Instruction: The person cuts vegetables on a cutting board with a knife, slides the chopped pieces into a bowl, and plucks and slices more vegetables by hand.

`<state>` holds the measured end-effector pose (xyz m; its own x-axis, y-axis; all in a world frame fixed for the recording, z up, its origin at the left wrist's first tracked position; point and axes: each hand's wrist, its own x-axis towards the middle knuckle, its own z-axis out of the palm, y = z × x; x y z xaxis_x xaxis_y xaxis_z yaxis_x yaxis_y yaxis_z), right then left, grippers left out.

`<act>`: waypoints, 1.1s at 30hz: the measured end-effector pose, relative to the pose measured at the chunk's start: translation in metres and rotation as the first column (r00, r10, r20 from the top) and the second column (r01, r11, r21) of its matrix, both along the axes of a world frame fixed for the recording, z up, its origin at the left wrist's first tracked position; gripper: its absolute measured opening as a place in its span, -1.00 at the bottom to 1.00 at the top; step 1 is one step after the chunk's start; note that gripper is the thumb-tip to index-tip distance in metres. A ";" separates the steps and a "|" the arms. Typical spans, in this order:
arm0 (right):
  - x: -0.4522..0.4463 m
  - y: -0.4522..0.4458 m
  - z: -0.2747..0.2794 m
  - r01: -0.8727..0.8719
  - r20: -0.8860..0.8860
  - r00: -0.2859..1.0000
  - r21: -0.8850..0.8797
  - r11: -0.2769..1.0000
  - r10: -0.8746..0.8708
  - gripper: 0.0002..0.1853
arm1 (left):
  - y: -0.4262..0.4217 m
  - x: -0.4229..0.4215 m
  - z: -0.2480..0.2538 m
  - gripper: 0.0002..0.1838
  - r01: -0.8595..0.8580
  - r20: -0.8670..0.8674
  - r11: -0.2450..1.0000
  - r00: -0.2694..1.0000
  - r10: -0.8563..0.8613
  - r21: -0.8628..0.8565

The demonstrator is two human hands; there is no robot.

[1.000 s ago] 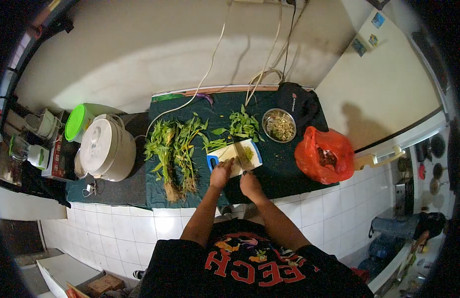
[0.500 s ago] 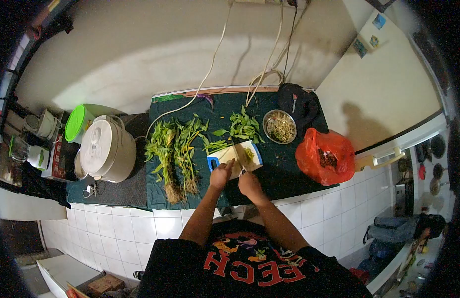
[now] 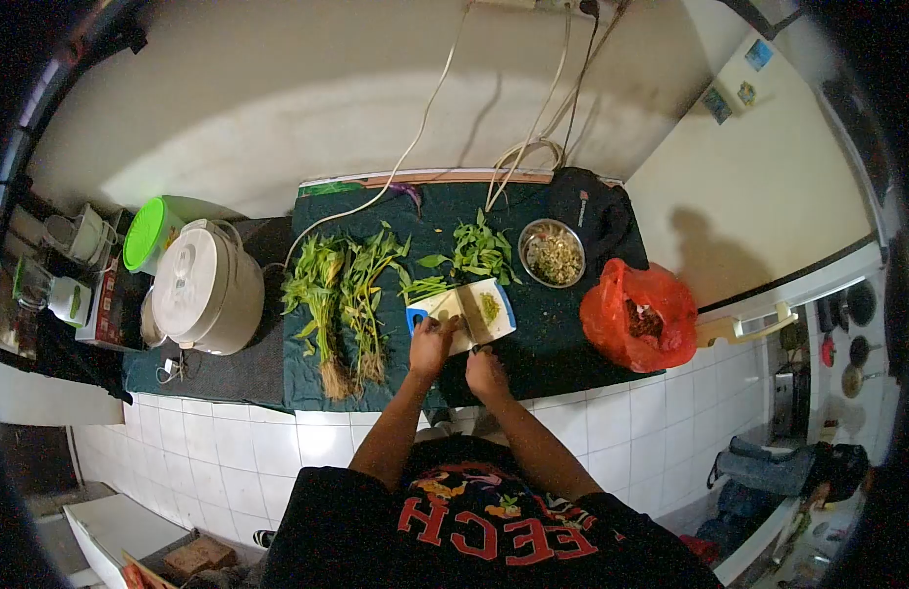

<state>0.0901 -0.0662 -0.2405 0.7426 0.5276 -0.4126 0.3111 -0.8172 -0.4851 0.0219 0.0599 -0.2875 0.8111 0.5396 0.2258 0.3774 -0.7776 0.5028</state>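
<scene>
My right hand (image 3: 486, 373) is closed around the handle of a knife (image 3: 471, 316), its blade standing across a white cutting board (image 3: 497, 334) with blue ends. To the left of the blade, my left hand (image 3: 432, 346) rests on the board with fingers bent together; whatever lies under them is hidden. Small chopped green pieces (image 3: 489, 307) lie right of the blade. Cut green stems (image 3: 425, 288) lie at the board's upper left edge, and a heap of leafy greens (image 3: 481, 251) sits just behind it.
Rooted bunches of greens (image 3: 322, 314) lie left of the board. A metal bowl (image 3: 552, 252) of chopped food and a red plastic bag (image 3: 638, 316) stand to the right. Further left are a rice cooker (image 3: 207, 290) and a green-lidded tub (image 3: 150, 236). Another person (image 3: 835, 469) is at far right.
The view has shifted slightly. My right hand and the knife have moved a little toward me, while my left hand stays on the board. The person at far right has shifted posture.
</scene>
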 end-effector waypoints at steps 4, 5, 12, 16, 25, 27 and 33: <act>0.015 0.007 0.016 -0.130 -0.032 0.991 -0.011 0.991 0.129 -0.61 | 0.000 0.004 0.001 -0.57 -0.034 -0.024 0.999 0.999 0.033 -0.031; 0.014 0.007 0.018 -0.131 -0.033 0.991 -0.010 0.991 0.130 -0.61 | 0.001 0.005 -0.001 -0.57 -0.057 -0.049 0.998 0.997 0.056 -0.004; 0.004 0.006 0.016 0.017 -0.020 1.000 -0.025 1.000 -0.018 -0.64 | 0.001 0.017 0.017 -0.56 -0.197 -0.130 0.972 0.975 0.180 -0.129; 0.011 0.006 0.024 -0.187 0.009 0.982 -0.037 0.982 0.188 -0.63 | 0.008 0.022 0.016 -0.41 -0.336 -0.205 0.859 0.939 0.274 -0.388; 0.007 0.006 0.022 -0.205 -0.006 0.979 0.017 0.979 0.205 -0.64 | 0.021 0.023 -0.005 -0.26 -0.352 -0.189 0.808 0.936 0.297 -0.473; 0.003 0.007 0.028 -0.187 -0.010 0.982 0.008 0.982 0.187 -0.66 | 0.022 0.024 -0.011 -0.25 -0.348 -0.192 0.799 0.937 0.290 -0.490; 0.002 0.005 0.000 -0.069 0.020 0.998 0.071 0.995 0.068 -0.67 | 0.023 0.026 -0.007 -0.27 -0.409 -0.267 0.803 0.909 0.319 -0.433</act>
